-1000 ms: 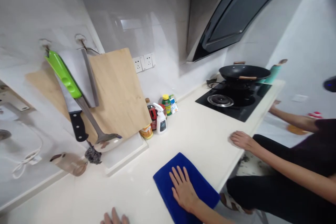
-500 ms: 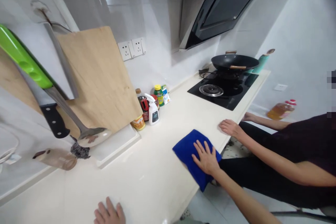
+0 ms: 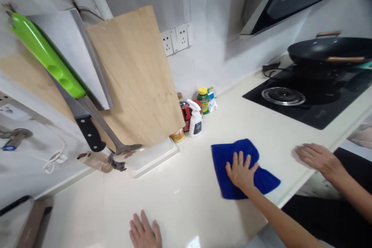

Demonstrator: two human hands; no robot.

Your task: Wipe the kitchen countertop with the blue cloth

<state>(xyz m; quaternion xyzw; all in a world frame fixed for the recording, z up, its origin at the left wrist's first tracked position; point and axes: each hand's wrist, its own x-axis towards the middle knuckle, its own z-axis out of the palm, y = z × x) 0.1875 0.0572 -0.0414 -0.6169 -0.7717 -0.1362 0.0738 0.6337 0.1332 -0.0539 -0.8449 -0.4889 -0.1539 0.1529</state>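
Note:
Under my right hand (image 3: 241,170) lies a blue cloth (image 3: 223,162), spread on the white countertop (image 3: 180,201) with one corner drawn out toward the front edge. The fingers are spread and the palm presses down on the cloth. My left hand (image 3: 145,232) rests on the bare counter at the bottom of the view, fingers stretched out, holding nothing. Behind the cloth, near the wall, stand a white spray bottle (image 3: 195,120) and a green bottle with a yellow cap (image 3: 203,99).
Another person's hand (image 3: 318,159) rests on the counter's front edge at right. Beyond are a black cooktop (image 3: 314,112) and a wok (image 3: 334,52). At left hang a wooden cutting board (image 3: 139,81), a cleaver (image 3: 75,46) and a green-handled ladle (image 3: 49,58). A brown bottle (image 3: 97,161) stands below them.
My right hand has pushed the blue cloth inward from the front edge, and the cloth now lies fully on the counter. My view has shifted left. The left hand stays on the counter.

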